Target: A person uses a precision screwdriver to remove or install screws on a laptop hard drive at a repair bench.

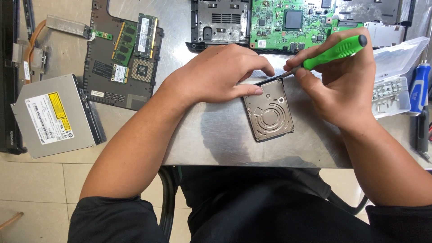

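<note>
A small silver hard drive (269, 112) lies flat on the steel table (216, 135), tilted a little. My left hand (218, 74) presses on its upper left corner with the fingertips and steadies it. My right hand (335, 81) grips a green-handled screwdriver (335, 51), whose tip meets the drive's upper right corner. The tip itself is partly hidden by my fingers.
A green laptop motherboard in a black chassis (288, 22) lies just beyond the hands. A dark board with memory sticks (123, 58) and a silver optical drive (54, 117) sit at the left. At the right are a clear plastic box of bits (396, 85) and a blue-handled screwdriver (420, 90).
</note>
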